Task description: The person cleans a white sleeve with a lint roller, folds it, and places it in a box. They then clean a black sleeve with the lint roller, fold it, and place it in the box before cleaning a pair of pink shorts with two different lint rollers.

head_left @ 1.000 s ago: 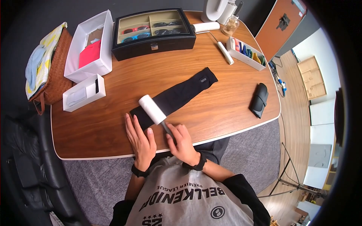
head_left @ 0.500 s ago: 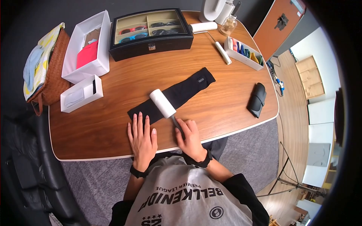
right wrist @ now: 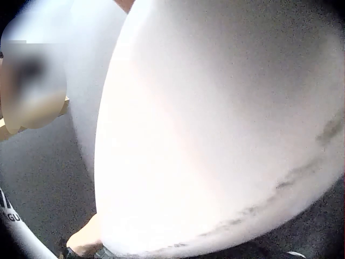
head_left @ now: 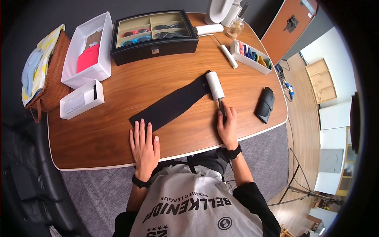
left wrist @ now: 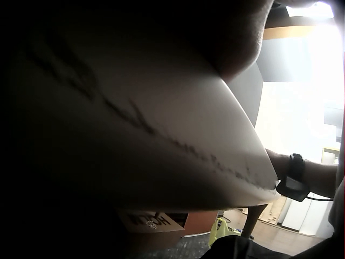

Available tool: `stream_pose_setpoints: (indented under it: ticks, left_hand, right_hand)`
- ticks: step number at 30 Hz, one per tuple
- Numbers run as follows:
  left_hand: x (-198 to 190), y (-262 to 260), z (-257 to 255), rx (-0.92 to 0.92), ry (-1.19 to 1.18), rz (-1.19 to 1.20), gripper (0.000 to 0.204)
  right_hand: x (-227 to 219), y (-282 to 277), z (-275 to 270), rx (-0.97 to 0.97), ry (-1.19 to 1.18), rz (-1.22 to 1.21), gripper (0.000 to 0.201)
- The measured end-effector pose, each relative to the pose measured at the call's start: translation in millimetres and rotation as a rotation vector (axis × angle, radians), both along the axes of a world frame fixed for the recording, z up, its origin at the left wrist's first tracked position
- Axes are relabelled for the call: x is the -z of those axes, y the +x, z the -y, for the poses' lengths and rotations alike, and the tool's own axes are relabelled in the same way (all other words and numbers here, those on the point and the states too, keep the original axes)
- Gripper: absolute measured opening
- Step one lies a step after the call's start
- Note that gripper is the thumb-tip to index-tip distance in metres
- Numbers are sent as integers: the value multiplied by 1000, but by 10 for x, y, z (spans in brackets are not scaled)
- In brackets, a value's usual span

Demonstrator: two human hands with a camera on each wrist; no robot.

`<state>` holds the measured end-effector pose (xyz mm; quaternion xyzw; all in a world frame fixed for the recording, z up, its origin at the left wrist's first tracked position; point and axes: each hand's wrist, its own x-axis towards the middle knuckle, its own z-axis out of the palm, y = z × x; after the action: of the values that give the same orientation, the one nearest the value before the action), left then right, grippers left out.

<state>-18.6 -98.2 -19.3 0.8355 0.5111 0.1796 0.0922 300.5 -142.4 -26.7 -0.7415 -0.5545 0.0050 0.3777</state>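
Note:
A long black fabric sleeve [head_left: 169,106] lies flat and slanted across the wooden table in the head view. My left hand [head_left: 144,149] rests at its near left end, straight fingertips on the fabric. In my right hand [head_left: 227,125] is the dark handle of a lint roller [head_left: 215,85], the index finger stretched along it. The roller's white cylinder overlaps the sleeve's far right end and covers most of the small label there. Both wrist views are mostly filled by the table's pale edge [left wrist: 188,118], which hides the fingers.
Along the back stand a glasses case [head_left: 155,50] with sunglasses, white boxes [head_left: 103,65] and a wicker basket [head_left: 56,79]. Another roller [head_left: 229,56] lies beside a narrow box [head_left: 250,61] of rolled cloths. At right lies a black pouch [head_left: 265,104].
The lint roller has travelled in my right hand along the sleeve, from its near left part to its far right end. My left hand has stayed at the near end, its fingertips now on the fabric.

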Motion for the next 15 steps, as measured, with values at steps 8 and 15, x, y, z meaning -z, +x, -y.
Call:
stream_pose_setpoints:
  ticks: [8,15]
  left_hand:
    - [5,-227,4,-71,21,-23,50]
    - [-41,-282,-15,-162,31,27,54]
  right_hand:
    - [-97,-49,61,68,1,-124,37]
    - [-103,-407,77,-65,-26,-184,37]
